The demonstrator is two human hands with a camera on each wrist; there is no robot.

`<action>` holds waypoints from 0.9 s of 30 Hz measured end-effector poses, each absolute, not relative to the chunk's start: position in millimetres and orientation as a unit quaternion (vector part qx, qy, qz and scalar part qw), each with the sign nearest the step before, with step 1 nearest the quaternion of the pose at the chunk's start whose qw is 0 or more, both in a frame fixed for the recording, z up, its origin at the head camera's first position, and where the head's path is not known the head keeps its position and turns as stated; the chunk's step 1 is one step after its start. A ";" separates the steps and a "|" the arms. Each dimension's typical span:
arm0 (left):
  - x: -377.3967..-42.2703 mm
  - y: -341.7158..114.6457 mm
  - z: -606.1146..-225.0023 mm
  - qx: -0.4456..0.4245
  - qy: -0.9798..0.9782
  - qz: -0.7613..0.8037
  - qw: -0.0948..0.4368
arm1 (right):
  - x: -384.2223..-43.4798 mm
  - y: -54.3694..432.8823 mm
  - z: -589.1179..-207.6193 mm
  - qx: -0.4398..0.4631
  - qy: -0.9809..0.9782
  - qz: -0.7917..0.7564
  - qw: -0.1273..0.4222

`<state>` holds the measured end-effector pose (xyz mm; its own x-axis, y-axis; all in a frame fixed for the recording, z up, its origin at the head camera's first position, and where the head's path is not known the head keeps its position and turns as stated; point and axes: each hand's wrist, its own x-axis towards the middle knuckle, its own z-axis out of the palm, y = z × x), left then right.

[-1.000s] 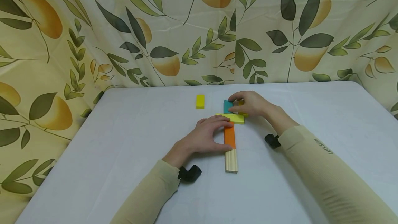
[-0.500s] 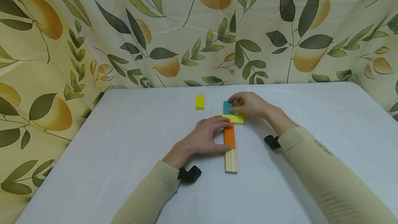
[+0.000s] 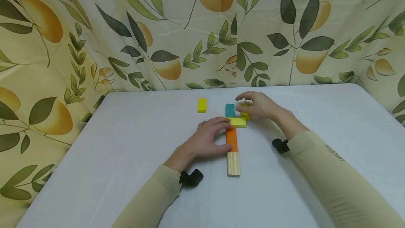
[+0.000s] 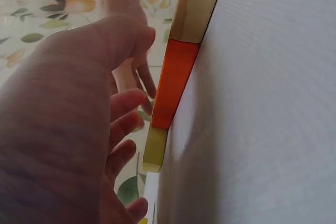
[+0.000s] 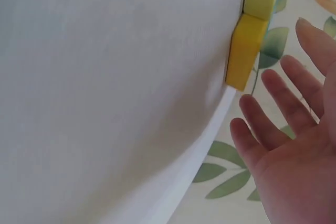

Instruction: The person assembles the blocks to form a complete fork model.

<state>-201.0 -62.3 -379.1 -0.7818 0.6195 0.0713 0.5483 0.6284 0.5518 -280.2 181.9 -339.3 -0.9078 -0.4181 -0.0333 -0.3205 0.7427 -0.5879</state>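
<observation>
In the head view, a row on the white table has a plain wood block (image 3: 233, 165) nearest, then an orange block (image 3: 232, 139) end to end with it. A light yellow block (image 3: 238, 122) lies crosswise above these. Beyond it lie a teal block (image 3: 230, 110) and a deeper yellow block (image 3: 246, 116), side by side with a gap. My left hand (image 3: 204, 139) is over the orange block, thumb and fingers spread; whether they touch it I cannot tell. My right hand (image 3: 261, 105), fingers loose and holding nothing, hovers above the deeper yellow block, partly covering it.
A separate yellow block (image 3: 201, 105) lies left of the teal one, near the table's back edge. Behind the table (image 3: 126, 150) hangs a curtain (image 3: 190, 27) printed with fruit and leaves. Small black cameras (image 3: 191, 178) are worn at both wrists.
My right hand has let go of the teal block and drawn slightly right, so a gap shows between them. My left hand keeps nearly the same place, its fingertips slightly loosened.
</observation>
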 end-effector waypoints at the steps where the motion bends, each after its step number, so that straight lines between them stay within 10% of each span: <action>1: -200.6 -62.3 -378.9 0.324 0.900 0.285 0.059 | -279.3 183.9 -338.7 -0.197 0.930 -0.301 0.078; 27: -223.8 -91.2 -379.3 0.241 0.899 0.360 -0.064 | -243.5 191.9 -338.7 -0.234 0.912 -0.336 0.027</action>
<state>-223.8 -91.2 -379.3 -0.8760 0.3870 0.2879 0.4787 0.6250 0.6166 -243.5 191.9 -338.7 -0.8891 -0.4446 0.1083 -0.4087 0.6651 -0.6250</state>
